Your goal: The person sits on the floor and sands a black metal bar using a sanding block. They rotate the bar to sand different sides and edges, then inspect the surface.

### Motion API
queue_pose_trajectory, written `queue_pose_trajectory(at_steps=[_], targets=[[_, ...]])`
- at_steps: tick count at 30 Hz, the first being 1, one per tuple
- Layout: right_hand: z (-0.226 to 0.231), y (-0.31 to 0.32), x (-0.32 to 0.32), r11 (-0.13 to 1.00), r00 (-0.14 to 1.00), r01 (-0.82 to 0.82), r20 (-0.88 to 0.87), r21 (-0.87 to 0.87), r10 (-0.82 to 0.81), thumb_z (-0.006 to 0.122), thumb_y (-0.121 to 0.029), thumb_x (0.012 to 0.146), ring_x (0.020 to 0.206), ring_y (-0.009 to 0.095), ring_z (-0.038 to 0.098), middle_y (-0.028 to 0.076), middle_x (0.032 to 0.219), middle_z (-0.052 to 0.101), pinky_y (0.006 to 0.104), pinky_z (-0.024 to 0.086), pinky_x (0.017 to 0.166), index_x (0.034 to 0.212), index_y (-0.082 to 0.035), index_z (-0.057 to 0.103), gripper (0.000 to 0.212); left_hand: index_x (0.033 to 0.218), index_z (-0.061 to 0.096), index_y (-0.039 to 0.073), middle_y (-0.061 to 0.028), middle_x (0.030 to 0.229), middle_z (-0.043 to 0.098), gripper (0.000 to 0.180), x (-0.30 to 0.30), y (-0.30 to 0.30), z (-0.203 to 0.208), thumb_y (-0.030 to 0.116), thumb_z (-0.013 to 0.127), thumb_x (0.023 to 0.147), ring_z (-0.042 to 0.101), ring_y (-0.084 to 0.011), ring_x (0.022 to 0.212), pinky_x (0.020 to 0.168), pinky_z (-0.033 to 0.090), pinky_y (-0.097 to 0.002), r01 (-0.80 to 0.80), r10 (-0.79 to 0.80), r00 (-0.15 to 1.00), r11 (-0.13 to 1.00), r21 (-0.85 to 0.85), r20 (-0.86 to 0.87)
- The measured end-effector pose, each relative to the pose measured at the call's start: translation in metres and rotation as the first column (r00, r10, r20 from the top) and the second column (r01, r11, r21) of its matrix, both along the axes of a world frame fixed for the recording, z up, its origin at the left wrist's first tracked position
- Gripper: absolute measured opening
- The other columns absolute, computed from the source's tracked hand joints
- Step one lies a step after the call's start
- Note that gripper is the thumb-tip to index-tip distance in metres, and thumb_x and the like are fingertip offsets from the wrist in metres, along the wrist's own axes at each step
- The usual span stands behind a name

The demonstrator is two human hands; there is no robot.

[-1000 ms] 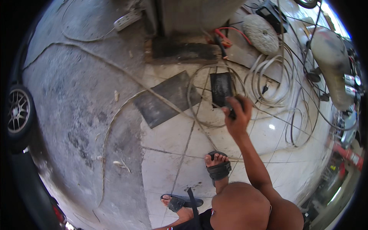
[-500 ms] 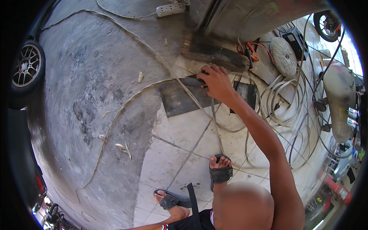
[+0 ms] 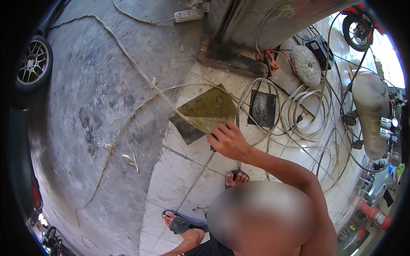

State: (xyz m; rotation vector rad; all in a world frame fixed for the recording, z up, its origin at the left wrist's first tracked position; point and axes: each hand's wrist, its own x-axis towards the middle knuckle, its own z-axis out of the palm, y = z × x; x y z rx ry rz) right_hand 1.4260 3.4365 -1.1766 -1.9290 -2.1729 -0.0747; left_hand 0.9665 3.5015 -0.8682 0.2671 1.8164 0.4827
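Note:
My right hand [image 3: 229,141] is closed on the near edge of a sheet of sandpaper [image 3: 209,104]. Its olive-yellow printed back faces up, while a dark grey part [image 3: 186,131] shows at the lower left. A pale cable [image 3: 164,99] crosses the sheet toward my fingers; whether they grip it too, I cannot tell. Right of the sheet, a smaller worn dark piece [image 3: 262,108] lies on the tiles, with cable loops around it. Only what look like fingertips of my left hand [image 3: 116,255] show at the bottom edge, so its state is hidden.
Coiled cable [image 3: 305,113] spreads at the right, near a round fluffy pad [image 3: 306,66] and red clamps [image 3: 271,59]. A dark wooden block [image 3: 232,63] lies under a grey panel. A power strip [image 3: 188,16] sits farther back. A compressor tank [image 3: 370,115] stands far right.
My right hand has moved nearer to me, drawing the sandpaper's edge along. The sheet, dark side up before, now shows its yellowish back.

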Motion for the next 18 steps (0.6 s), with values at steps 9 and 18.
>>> queue_pose_trajectory(at_steps=[9,18], targets=[[-0.004,-0.012,-0.028,0.997,0.999,-0.022,-0.032,-0.074,0.02,0.07,-0.01,0.077,0.087,0.022,0.064,0.005,0.087,0.063,0.0383,0.047,0.08,0.094,-0.008,0.073,0.017,0.113,0.069,0.012,-0.0018,0.074,0.07,0.036,-0.014,-0.053,-0.004,0.046,0.059,0.107,0.064,-0.0154,0.055,0.05,0.052,-0.0289,0.442,-0.191,0.652,0.882,0.162,-0.734],[-0.009,-0.02,-0.041,0.997,0.999,0.009,-0.042,-0.073,-0.013,0.07,-0.01,0.077,0.084,0.022,0.064,0.005,0.084,0.061,0.0376,0.046,0.076,0.091,-0.008,0.071,0.014,0.116,0.069,0.01,-0.0054,0.075,0.07,0.044,-0.034,-0.08,-0.014,0.052,0.054,0.108,0.062,-0.0205,0.056,0.051,0.052,-0.0327,0.82,-0.261,0.338,0.553,0.147,-0.904]])
